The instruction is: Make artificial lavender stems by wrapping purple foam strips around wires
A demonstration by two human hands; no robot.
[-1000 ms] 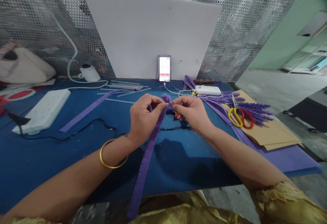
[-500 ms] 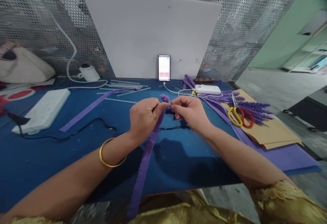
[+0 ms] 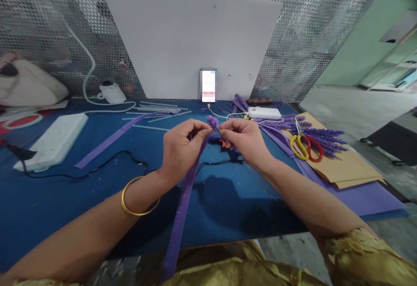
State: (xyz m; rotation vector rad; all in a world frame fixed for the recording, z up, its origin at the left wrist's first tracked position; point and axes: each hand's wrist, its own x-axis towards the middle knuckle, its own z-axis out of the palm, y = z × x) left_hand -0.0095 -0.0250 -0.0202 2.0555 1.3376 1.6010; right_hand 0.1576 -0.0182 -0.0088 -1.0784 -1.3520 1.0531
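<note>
Between my two hands, above the blue table, is a small purple paper flower head (image 3: 213,122). My left hand (image 3: 185,146) pinches a long purple paper strip (image 3: 184,205) just below the flower, thumb against forefinger. From there the strip hangs toward the table's front edge. My right hand (image 3: 245,140) is closed in a pinch at the right of the flower's base; its fingertips hide any stem there. Beneath my right fingers lies a dark tool with an orange part (image 3: 223,143), mostly covered and hard to make out.
Yellow-and-red-handled scissors (image 3: 306,147) and finished purple flower stems (image 3: 325,138) lie on brown paper (image 3: 345,168) at right. A phone (image 3: 208,86) leans against a white board (image 3: 192,38). At left are a power strip (image 3: 54,140), a mug (image 3: 112,92), another purple strip (image 3: 109,141) and clear sticks (image 3: 159,108).
My left fingers have shifted slightly left and down, opening a small gap between the hands. More of the flower head shows now. The strip still hangs from my left hand.
</note>
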